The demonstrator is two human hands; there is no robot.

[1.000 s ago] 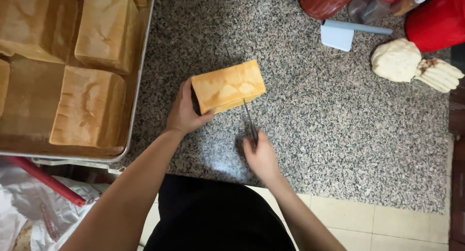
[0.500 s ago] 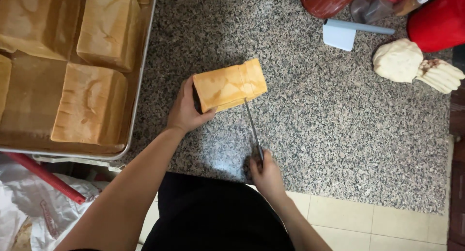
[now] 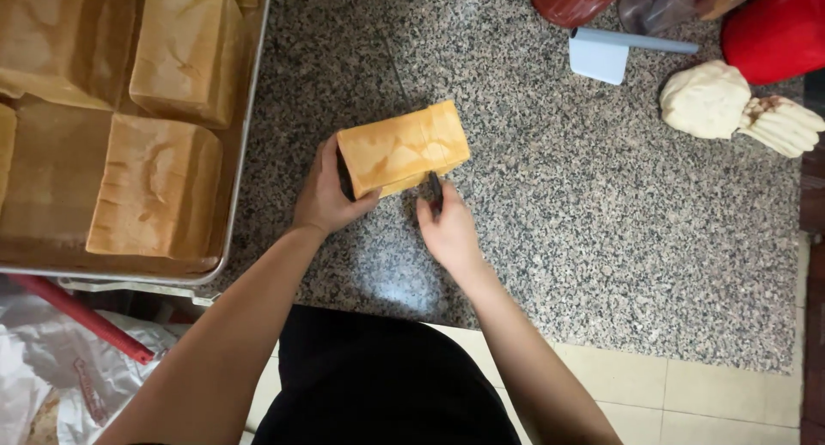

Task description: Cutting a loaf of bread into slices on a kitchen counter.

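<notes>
A golden-brown loaf of bread (image 3: pixel 402 149) lies on the speckled granite counter (image 3: pixel 601 230). My left hand (image 3: pixel 325 194) grips the loaf's left end. My right hand (image 3: pixel 449 230) is closed around a knife handle (image 3: pixel 436 187) just below the loaf's near side. The blade runs under or into the loaf and is mostly hidden.
A metal tray (image 3: pixel 242 144) at the left holds several more loaves on brown paper. At the far right lie a white cloth glove bundle (image 3: pixel 730 106), a white scraper (image 3: pixel 601 54) and red containers (image 3: pixel 773 24). A plastic bag (image 3: pixel 34 376) sits at the lower left.
My right hand has pushed forward with the knife, from well back off the loaf to right against its near side. The visible blade length has shrunk. My left hand stays on the loaf.
</notes>
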